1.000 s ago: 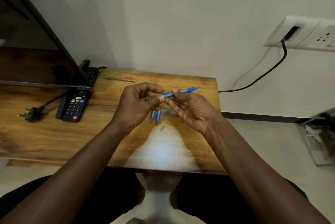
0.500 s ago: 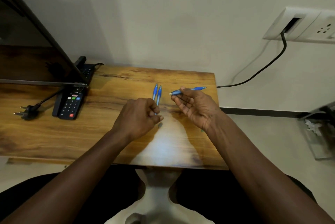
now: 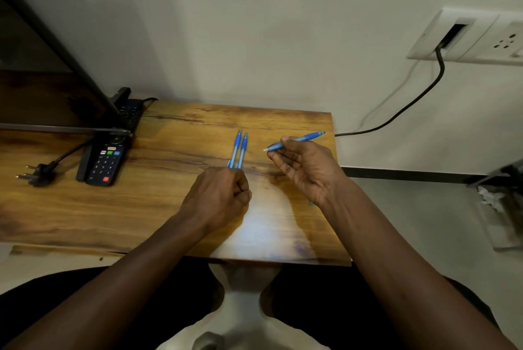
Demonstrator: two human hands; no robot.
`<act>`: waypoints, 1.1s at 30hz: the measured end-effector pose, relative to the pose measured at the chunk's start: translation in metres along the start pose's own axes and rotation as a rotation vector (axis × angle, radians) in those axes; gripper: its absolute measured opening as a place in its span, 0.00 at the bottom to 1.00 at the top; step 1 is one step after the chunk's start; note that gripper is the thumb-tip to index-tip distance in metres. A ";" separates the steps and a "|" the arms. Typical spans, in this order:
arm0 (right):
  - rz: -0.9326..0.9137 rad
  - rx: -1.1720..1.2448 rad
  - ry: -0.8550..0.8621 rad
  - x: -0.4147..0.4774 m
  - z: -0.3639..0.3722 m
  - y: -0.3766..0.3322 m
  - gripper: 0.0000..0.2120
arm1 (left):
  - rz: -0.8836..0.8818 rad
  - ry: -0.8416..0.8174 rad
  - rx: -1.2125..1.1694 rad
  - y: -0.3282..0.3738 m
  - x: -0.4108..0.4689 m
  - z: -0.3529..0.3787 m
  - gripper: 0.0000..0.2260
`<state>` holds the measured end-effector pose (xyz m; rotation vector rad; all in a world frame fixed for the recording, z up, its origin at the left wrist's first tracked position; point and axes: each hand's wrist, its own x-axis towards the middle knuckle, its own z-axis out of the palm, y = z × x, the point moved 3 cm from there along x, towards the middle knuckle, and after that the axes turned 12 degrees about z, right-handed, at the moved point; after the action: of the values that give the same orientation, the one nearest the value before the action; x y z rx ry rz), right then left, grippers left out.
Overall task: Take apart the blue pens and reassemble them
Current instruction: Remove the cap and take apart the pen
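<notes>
My right hand point(image 3: 305, 168) pinches a blue pen point(image 3: 294, 140) between thumb and fingertips above the wooden desk point(image 3: 158, 208), with its pale tip pointing left. Two more blue pens point(image 3: 238, 150) lie side by side on the desk, pointing away from me. My left hand point(image 3: 220, 196) sits just in front of them with its fingers curled and fingertips pressed together low over the desk. It seems to pinch a small pen part, mostly hidden. A tiny bluish piece point(image 3: 311, 203) shows beside my right wrist.
A black remote point(image 3: 104, 162) and an unplugged black plug point(image 3: 38, 172) lie on the desk's left side under a screen's edge point(image 3: 65, 130). A wall socket plate point(image 3: 464, 35) with a black cable point(image 3: 407, 106) is at the right. The desk ends right of my right hand.
My hands have parted. The left hand dropped from the pen to the desk, over where a small blue piece lay. The right hand kept the pen and shifted slightly right.
</notes>
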<state>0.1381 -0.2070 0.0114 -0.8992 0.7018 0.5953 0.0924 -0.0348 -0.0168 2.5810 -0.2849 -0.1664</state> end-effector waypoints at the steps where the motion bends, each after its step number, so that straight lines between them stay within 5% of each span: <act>1: -0.006 -0.006 0.000 0.001 0.000 0.000 0.04 | -0.001 0.046 -0.051 0.000 0.001 -0.004 0.02; 11: -0.041 -0.047 -0.045 -0.001 0.008 0.003 0.09 | -0.023 0.389 -0.780 0.009 0.011 -0.030 0.06; 33: -0.023 -0.037 -0.117 -0.002 0.016 0.009 0.06 | 0.029 0.386 -0.740 -0.001 0.013 -0.031 0.09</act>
<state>0.1348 -0.1896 0.0153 -0.8983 0.5761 0.6375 0.1106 -0.0215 0.0079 1.8211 -0.0875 0.2052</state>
